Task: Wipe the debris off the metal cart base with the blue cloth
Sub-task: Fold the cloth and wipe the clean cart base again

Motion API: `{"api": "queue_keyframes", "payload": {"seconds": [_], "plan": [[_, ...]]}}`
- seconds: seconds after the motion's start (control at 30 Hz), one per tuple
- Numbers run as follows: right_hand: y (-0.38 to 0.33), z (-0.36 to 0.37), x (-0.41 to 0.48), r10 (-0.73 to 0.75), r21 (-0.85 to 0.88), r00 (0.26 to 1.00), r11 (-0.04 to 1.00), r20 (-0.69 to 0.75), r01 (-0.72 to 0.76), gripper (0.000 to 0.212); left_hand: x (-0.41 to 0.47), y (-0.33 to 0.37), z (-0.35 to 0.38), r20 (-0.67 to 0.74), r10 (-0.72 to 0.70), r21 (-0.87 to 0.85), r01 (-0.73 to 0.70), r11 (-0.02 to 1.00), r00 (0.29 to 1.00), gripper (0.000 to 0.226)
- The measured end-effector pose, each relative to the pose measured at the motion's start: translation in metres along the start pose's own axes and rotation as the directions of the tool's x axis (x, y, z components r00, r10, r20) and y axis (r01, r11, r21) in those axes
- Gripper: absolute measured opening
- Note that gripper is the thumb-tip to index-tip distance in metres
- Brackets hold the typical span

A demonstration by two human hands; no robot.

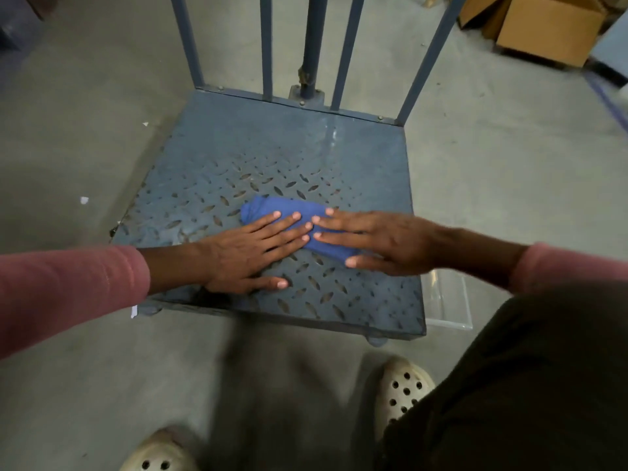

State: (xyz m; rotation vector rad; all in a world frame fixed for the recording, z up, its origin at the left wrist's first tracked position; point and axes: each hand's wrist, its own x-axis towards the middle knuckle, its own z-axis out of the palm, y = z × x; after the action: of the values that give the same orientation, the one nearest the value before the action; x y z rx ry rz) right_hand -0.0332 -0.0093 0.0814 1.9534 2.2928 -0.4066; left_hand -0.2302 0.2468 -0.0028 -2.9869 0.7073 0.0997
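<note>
Fingers straight and flat, my left hand [251,249] and right hand [380,239] press the blue cloth [265,209] onto the metal cart base [272,147] near its front edge, cloth lying lengthwise left-to-right under my meeting fingertips.

Counts:
- 1 metal cart base [272,144]
- 1 blue cloth [261,207]
- 2 hands: left hand [244,253], right hand [380,243]
- 2 pink sleeves [61,294]
- 4 slim upright bars [266,45] and 1 thicker round post [314,45]
- 2 pale holed clogs [402,389]
- 1 clear plastic piece [448,300]
- 1 cardboard box [543,32] for sure, maybe a second behind it, can't tell
- 3 small white scraps [84,199] on the floor [68,113]
</note>
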Motion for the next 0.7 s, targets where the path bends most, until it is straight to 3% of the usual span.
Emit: {"api": "queue_keyframes", "payload": {"seconds": [0.1,0.2,0.27,0.33,0.4,0.5,0.63,0.7], "plan": [[-0.010,0.050,0.002,0.126,0.067,0.984,0.991,-0.124,-0.119,0.064,0.003,-0.005,-0.007,0.032,0.014,0.015,-0.014,1.000,0.999,0.085],[-0.012,0.053,0.007,0.144,0.118,0.958,0.986,-0.246,-0.118,0.059,0.004,-0.009,-0.014,0.010,0.031,-0.019,-0.030,0.999,0.999,0.078],[-0.012,0.051,0.011,0.177,0.160,0.898,0.980,-0.403,-0.122,0.047,0.000,-0.016,-0.018,-0.081,0.027,-0.017,-0.029,0.999,0.996,0.070],[-0.013,0.053,0.016,0.320,0.270,0.804,0.941,-0.502,-0.206,0.037,-0.004,-0.023,-0.020,-0.143,0.009,0.044,-0.003,0.999,0.990,0.062],[-0.016,0.054,0.025,0.456,0.380,0.759,0.877,-0.465,-0.294,0.036,-0.004,-0.026,-0.021,-0.150,0.011,0.097,0.004,0.995,0.989,0.059],[-0.018,0.055,0.031,0.540,0.439,0.749,0.820,-0.383,-0.367,0.037,0.003,-0.033,-0.025,-0.094,0.058,0.142,-0.044,0.989,0.994,0.062],[-0.044,0.061,0.017,0.701,0.526,0.599,0.701,-0.388,-0.481,0.038,0.026,-0.037,-0.037,-0.006,-0.084,0.057,0.084,0.995,0.996,0.064],[-0.069,0.068,0.007,0.728,0.541,0.566,0.676,-0.387,-0.500,0.046,0.048,-0.024,-0.042,0.001,-0.166,-0.066,0.166,0.984,0.986,0.069]]}}
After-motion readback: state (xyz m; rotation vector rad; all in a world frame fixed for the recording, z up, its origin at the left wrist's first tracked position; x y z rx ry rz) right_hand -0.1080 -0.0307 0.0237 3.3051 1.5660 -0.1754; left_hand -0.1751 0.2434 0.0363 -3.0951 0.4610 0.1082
